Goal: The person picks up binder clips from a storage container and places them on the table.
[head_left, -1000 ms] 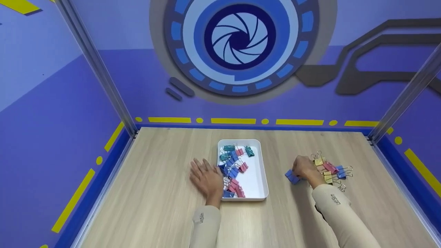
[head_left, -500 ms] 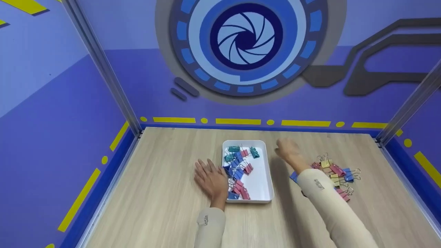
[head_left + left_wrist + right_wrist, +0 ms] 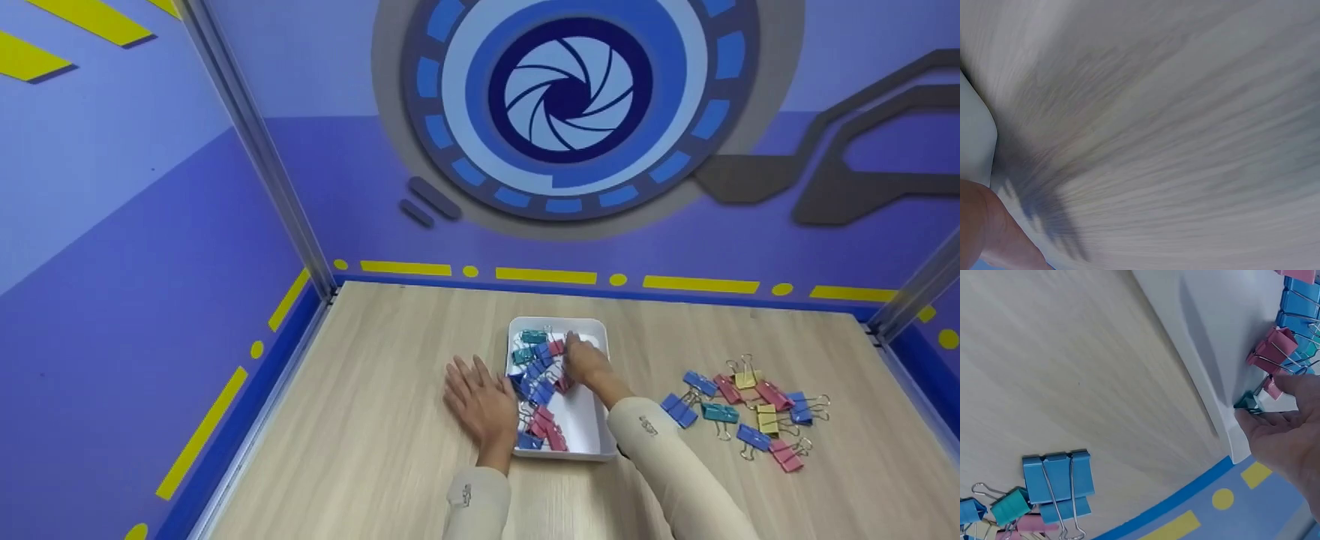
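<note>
A white tray (image 3: 587, 442) holds several blue, green and pink binder clips along its left side. Flat against its left edge lies my left hand (image 3: 484, 405), fingers straight and spread. My right hand (image 3: 589, 365) reaches into the tray's far right part. In the right wrist view its thumb and fingers stand apart, with a green binder clip (image 3: 1249, 403) right at the fingertips and a small pink binder clip (image 3: 1272, 387) beside the thumb. From the head view the hand covers those fingertips. Only part of the left hand (image 3: 994, 230) shows in the left wrist view.
To the right of the tray, a loose pile of blue, pink, yellow and green binder clips (image 3: 720, 412) lies on the wooden table (image 3: 375, 390). A purple-blue wall (image 3: 337, 187) with yellow marks rises behind, and another stands on the left.
My right hand has moved left from the clip pile, over the table, into the tray. My left hand stays at the tray's left edge. The head view has shifted slightly.
</note>
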`<act>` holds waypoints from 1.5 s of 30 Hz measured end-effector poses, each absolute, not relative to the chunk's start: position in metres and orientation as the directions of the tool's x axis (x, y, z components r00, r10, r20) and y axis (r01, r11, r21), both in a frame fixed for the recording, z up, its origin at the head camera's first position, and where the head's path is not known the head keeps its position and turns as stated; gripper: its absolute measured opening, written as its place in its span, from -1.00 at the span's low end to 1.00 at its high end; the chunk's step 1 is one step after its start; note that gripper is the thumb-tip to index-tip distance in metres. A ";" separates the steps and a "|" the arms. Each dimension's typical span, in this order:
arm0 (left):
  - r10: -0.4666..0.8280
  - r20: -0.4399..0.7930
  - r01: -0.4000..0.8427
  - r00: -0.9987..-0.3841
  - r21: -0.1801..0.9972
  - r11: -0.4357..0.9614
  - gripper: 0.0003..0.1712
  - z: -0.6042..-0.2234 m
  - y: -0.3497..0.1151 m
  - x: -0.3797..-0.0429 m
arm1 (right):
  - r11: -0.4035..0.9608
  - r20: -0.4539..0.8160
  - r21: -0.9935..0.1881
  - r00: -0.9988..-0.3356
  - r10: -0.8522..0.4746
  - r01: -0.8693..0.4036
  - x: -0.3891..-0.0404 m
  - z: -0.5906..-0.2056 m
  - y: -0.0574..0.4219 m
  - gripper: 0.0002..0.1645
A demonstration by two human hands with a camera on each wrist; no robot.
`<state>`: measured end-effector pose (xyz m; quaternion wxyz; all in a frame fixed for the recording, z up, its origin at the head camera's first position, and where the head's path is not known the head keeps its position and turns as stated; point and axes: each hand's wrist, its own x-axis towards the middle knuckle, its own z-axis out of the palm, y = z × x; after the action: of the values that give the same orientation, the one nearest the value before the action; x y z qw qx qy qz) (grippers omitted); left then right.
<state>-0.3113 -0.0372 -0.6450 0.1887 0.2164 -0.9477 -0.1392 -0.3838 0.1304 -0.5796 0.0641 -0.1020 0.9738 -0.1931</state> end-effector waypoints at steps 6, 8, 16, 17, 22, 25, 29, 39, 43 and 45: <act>-0.455 0.315 -0.342 -0.833 0.354 0.871 -0.29 -0.646 -0.034 -0.310 | 0.931 0.077 -0.291 -0.975 -0.209 -0.223 -0.379 -0.583 0.136 -0.93; -0.454 0.319 -0.340 -0.832 0.353 0.872 -0.28 -0.647 -0.033 -0.308 | 0.935 0.119 -0.276 -0.973 -0.199 -0.225 -0.376 -0.584 0.138 -0.97; -0.458 0.335 -0.338 -0.823 0.360 0.870 -0.24 -0.651 -0.034 -0.302 | 0.933 0.102 -0.287 -0.976 -0.193 -0.215 -0.359 -0.584 0.141 -0.79; -0.459 0.339 -0.336 -0.821 0.362 0.869 -0.24 -0.651 -0.035 -0.303 | 0.934 0.082 -0.283 -0.976 -0.203 -0.218 -0.357 -0.583 0.141 -0.75; -0.468 0.316 -0.339 -0.826 0.384 0.859 -0.25 -0.649 -0.040 -0.309 | 0.942 0.007 -0.247 -0.973 -0.231 -0.225 -0.350 -0.580 0.139 -0.74; -0.472 0.297 -0.348 -0.830 0.387 0.854 -0.25 -0.648 -0.042 -0.310 | 0.945 -0.019 -0.238 -0.972 -0.235 -0.224 -0.343 -0.581 0.139 -0.87; -0.468 0.310 -0.343 -0.828 0.380 0.859 -0.25 -0.647 -0.043 -0.312 | 0.942 -0.040 -0.257 -0.972 -0.232 -0.215 -0.334 -0.581 0.141 -0.84; -0.456 0.332 -0.315 -0.826 0.398 0.862 -0.23 -0.646 -0.039 -0.308 | 0.926 0.012 -0.231 -0.953 -0.304 -0.298 -0.317 -0.583 0.150 -0.87; -0.445 0.334 -0.301 -0.831 0.403 0.864 -0.23 -0.644 -0.036 -0.307 | 0.922 0.050 -0.217 -0.946 -0.319 -0.322 -0.312 -0.582 0.153 -0.86; -0.442 0.332 -0.298 -0.833 0.402 0.865 -0.24 -0.644 -0.034 -0.307 | 0.916 0.059 -0.210 -0.940 -0.337 -0.341 -0.309 -0.581 0.155 -0.88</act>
<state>-0.3067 -0.0344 -0.6441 0.2117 0.1964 -0.9423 -0.1694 -0.3089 0.1555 -0.5807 -0.0107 -0.1732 0.9788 -0.1091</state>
